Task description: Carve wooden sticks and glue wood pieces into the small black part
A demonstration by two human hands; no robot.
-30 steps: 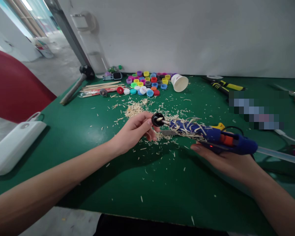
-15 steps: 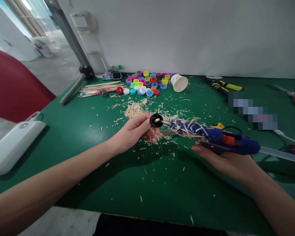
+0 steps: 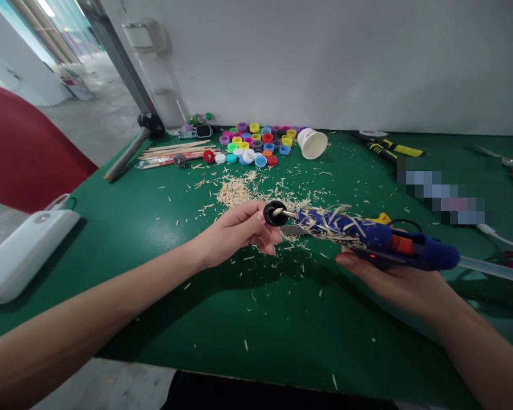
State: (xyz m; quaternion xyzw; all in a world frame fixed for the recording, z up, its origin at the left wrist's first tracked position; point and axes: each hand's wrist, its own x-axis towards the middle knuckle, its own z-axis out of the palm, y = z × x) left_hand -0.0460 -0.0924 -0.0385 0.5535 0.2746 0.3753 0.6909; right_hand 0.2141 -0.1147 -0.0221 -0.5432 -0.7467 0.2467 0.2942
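Observation:
My left hand (image 3: 235, 230) pinches a small black bottle cap (image 3: 275, 213) above the green table (image 3: 154, 228). Inside the cap sits a pale blob or stick end. My right hand (image 3: 393, 282) grips a blue glue gun (image 3: 376, 239) whose body is stuck over with wood shavings; its metal nozzle points left into the cap. A red light glows on the gun's underside. A clear glue stick (image 3: 491, 269) juts out of the gun's back end to the right.
Wood shavings (image 3: 235, 191) litter the table. Behind lie several coloured bottle caps (image 3: 256, 145), a tipped white paper cup (image 3: 312, 143), wooden sticks (image 3: 175, 151), a hammer (image 3: 130, 149), yellow-handled pliers (image 3: 393, 149) and a white box (image 3: 21, 250) at the left edge.
Both hands, with cap and glue gun, have shifted slightly right and a little down. The nozzle stays at the cap.

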